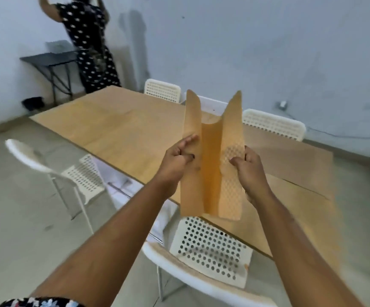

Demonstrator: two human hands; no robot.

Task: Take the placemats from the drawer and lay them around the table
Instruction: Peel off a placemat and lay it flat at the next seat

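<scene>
I hold tan placemats (210, 165) upright in front of me, above the near edge of the long wooden table (122, 134). Their sides curl up toward me like a trough. My left hand (179, 158) grips the left edge and my right hand (249, 167) pinches the right edge. How many mats are in the bundle I cannot tell. A brown mat (290, 156) lies flat on the table at the right. The drawer is not in view.
White perforated chairs stand around the table: one directly below my hands (210, 249), one at the left (69, 176), two at the far side (163, 89) (272, 124). A person (89, 43) stands by a dark side table (49, 58) at the back left wall.
</scene>
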